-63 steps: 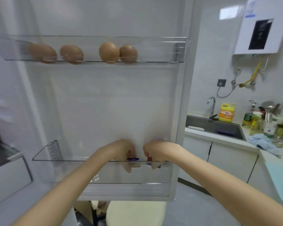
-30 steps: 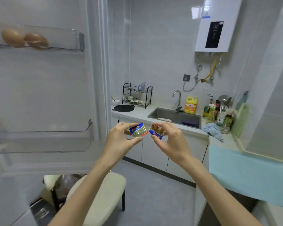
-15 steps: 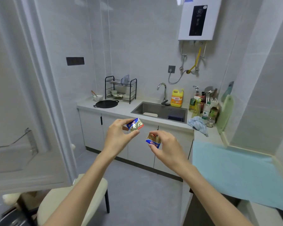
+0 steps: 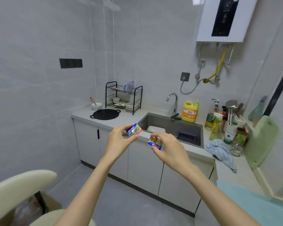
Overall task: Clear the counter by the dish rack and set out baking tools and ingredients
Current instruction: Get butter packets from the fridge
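We have the left hand [image 4: 119,139] pinching one small gold-foil packet with a blue-and-red label [image 4: 134,130], thumb against fingertips. The right hand [image 4: 168,149] pinches a second gold-foil packet of the same print [image 4: 155,143] the same way. Neither hand holds anything else.

Location: both packets are in mid-air, on our side of the stainless steel sink [image 4: 155,119]. The left one sits in front of the sink's near left corner; the right one is a bit lower and nearer us. They are apart from each other and touch no surface.

Why this grip, our read:
- One packet per hand, each light enough for a fingertip pinch.
- The contents are likely soft (butter portions, we'd guess), so light pressure at the edges avoids squashing them.
- The printed faces tilt up toward us, which would suit a label check. The text is too small to read.

Look: blocky little bricks in crinkled, shiny gold wrap, with a blue band and a red edge on one face. Both wraps seem closed.

Drop zone: the grey counter [image 4: 131,117] left of the sink, by the black wire dish rack [image 4: 123,97]. A flat round black pan [image 4: 104,114] lies there, with a white bowl holding a wooden-handled utensil [image 4: 96,106] just behind it. So the clearing step looks not yet done. We'd park the packets on the bare strip between the pan and the sink, or shift the pan first.
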A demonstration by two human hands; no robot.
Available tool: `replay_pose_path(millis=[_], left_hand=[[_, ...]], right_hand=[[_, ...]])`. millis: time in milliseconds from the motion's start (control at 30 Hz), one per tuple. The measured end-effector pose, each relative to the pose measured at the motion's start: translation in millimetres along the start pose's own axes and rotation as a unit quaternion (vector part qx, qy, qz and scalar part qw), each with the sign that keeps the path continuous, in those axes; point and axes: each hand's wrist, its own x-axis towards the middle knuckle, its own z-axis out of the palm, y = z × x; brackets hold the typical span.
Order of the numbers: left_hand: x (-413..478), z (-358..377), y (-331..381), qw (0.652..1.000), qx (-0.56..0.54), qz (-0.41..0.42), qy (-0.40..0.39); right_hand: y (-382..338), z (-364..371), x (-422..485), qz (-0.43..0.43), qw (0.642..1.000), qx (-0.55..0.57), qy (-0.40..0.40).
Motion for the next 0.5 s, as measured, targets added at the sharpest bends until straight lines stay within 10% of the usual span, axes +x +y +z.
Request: replay_pose_path(millis=[500], left_hand=[[237,36,-145,0.994,0.064,-0.077,0.039]], right_hand=[[103,164,269,-0.04,0.993,0.096,-0.063]])
